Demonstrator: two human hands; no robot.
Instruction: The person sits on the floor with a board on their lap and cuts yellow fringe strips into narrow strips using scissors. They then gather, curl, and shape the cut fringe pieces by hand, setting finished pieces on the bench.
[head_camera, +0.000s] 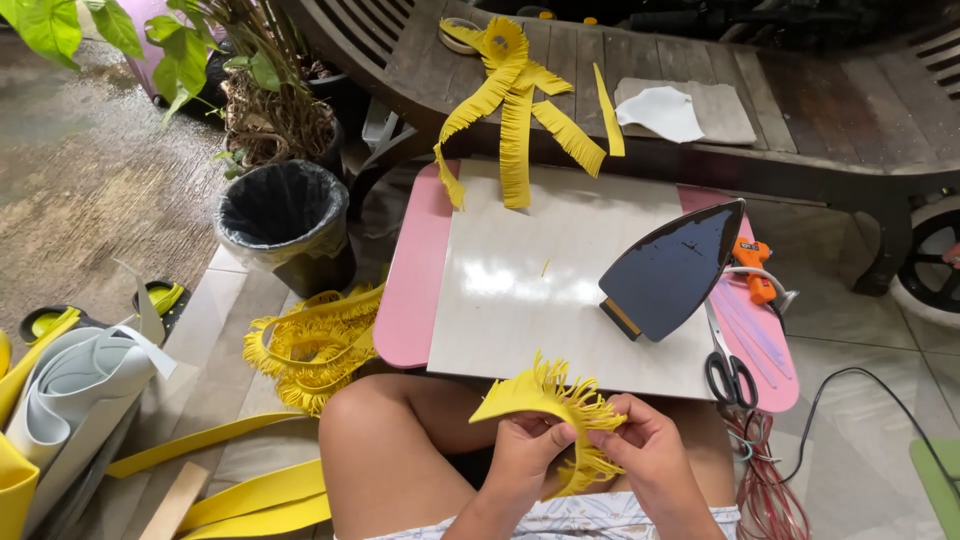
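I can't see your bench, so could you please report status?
Both hands, left hand and right hand, grip the fringed yellow foam strip. Iron upended on board ahead. Nothing obstructing.

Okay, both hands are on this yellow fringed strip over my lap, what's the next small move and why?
Probably curl the strip a little further. The left hand and right hand pinch the yellow fringed strip where it bends, fringe fanning outward, while one plain end sticks out to the left uncurled.
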